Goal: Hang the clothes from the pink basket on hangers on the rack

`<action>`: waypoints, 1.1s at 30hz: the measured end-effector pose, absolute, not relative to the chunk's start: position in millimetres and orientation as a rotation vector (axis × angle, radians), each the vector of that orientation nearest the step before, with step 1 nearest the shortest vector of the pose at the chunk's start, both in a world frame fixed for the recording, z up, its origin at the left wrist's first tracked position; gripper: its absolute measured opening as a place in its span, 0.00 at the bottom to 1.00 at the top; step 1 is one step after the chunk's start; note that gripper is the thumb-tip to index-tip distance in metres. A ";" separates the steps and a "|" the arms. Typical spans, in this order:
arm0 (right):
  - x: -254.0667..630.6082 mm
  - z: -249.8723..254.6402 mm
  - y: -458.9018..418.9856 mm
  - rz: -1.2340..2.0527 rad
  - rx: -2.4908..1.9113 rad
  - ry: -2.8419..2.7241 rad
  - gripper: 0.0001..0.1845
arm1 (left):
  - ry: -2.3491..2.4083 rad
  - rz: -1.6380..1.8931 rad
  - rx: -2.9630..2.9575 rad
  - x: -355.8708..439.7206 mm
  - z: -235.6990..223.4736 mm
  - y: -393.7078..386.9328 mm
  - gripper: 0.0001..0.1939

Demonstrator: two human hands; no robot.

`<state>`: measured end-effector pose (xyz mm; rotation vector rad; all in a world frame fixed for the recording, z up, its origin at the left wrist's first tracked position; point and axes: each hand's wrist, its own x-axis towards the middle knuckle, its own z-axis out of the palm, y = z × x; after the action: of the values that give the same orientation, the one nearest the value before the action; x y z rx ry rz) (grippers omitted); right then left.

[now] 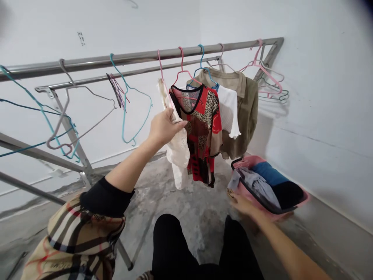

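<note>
Lace top (pixel 177 149) pinched in my left grip (pixel 164 126) at center; blouse (pixel 201 128) and shirt (pixel 244 116) already on the rail (pixel 131 58); clothes (pixel 258 186) remain in the basket (pixel 247 160) lower right, right grip (pixel 241 204) there too blurred to read.

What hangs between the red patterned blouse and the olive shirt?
A white garment hangs between the red patterned blouse and the olive shirt, in the head camera view.

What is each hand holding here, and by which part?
The left hand grips the white lace garment by its upper part, below the pink hanger. The right hand is at the rim of the pink laundry basket, too blurred to tell any hold.
</note>
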<state>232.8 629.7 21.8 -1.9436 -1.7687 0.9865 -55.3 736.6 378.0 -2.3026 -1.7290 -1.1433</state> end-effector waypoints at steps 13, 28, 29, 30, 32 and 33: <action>170.6 -11.8 565.6 1.352 -1.843 -2.041 0.29 | -1.280 -0.525 -2.007 -75.1 337.5 715.7 0.09; 150.5 29.9 579.6 1.156 -1.473 -1.622 0.39 | -1.783 -0.522 -2.222 -79.0 312.4 718.0 0.21; 149.4 35.8 581.8 1.138 -1.450 -1.594 0.39 | -1.801 -0.561 -2.203 -81.1 316.2 722.3 0.21; 148.7 41.0 583.3 1.126 -1.434 -1.580 0.39 | -1.826 -0.619 -2.161 -84.2 320.5 728.0 0.21; 147.9 48.5 584.1 1.124 -1.422 -1.578 0.38 | -1.869 -0.758 -2.028 -92.1 328.6 741.4 0.21; 147.8 50.4 583.2 1.129 -1.424 -1.583 0.38 | -1.876 -0.803 -1.974 -95.8 331.5 748.3 0.21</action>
<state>147.8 583.2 50.4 -1.4239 -1.5835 1.1291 -95.8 748.3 331.5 -1.9742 -1.8756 -0.8034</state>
